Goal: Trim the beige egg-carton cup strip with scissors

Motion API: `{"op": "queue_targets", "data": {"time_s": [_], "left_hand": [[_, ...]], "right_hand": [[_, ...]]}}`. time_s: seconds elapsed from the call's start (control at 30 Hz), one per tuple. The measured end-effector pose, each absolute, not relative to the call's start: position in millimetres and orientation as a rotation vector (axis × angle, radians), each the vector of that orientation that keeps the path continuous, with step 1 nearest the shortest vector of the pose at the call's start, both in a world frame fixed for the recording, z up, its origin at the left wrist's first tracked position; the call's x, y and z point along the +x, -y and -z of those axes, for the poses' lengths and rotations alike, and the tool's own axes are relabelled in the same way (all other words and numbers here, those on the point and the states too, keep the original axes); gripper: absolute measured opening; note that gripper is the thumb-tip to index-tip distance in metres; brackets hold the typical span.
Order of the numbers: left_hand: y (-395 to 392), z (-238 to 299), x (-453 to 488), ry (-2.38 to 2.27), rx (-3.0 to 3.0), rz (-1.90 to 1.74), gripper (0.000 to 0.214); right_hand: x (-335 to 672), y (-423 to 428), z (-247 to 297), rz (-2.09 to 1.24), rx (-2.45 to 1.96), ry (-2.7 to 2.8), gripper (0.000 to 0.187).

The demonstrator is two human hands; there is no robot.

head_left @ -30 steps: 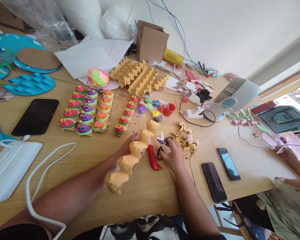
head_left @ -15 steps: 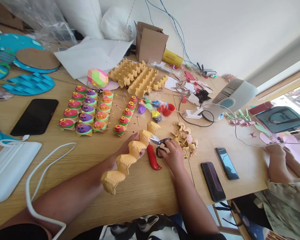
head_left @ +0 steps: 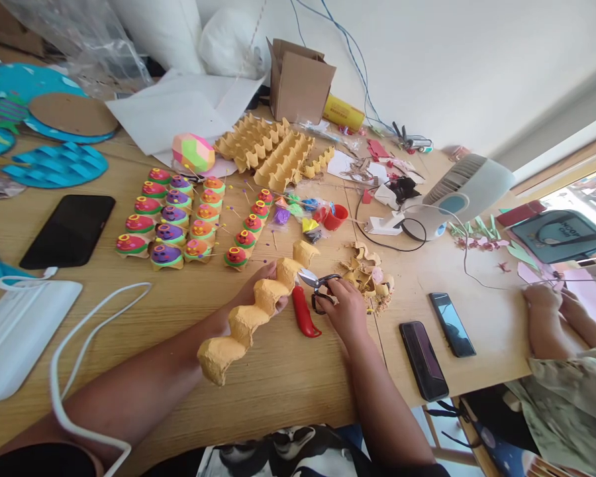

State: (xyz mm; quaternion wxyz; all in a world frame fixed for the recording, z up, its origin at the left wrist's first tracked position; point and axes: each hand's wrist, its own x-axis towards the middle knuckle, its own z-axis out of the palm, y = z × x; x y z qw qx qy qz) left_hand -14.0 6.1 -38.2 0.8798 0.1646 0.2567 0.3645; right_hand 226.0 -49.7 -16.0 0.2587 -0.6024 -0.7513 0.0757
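Note:
My left hand grips a strip of egg carton from behind and below, most of its fingers hidden by the yellow cups. In my right hand is a pair of scissors with black handles. Their blades are parted and touch the edge of a cup near the strip's far end. Beneath, on the table, lies a red-handled tool; its tip is hidden by the strip. Right of the scissors is a pile of carton scraps.
Painted carton caterpillars stand in rows at the left. Egg trays lie at the back beside a cardboard box. Two phones and a white fan are on the right. Another person's hands hold pink paper.
The strip's near end has shifted slightly left. My scissors stay at nearly the same spot on the cup. The other person's hands have moved slightly.

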Motion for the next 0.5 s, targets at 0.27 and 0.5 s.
{"op": "queue_targets", "data": {"time_s": [0.27, 0.5], "left_hand": [[-7.6, 35.2, -14.3, -0.538, 0.372, -0.754, 0.037], [-8.2, 38.3, -15.7, -0.519, 0.406, -0.740, 0.036]], "right_hand": [[223.8, 53.0, 6.9, -0.167, -1.656, 2.096, 0.011], [216.0, 56.3, 3.1, -0.228, -1.657, 2.078, 0.012]]}}
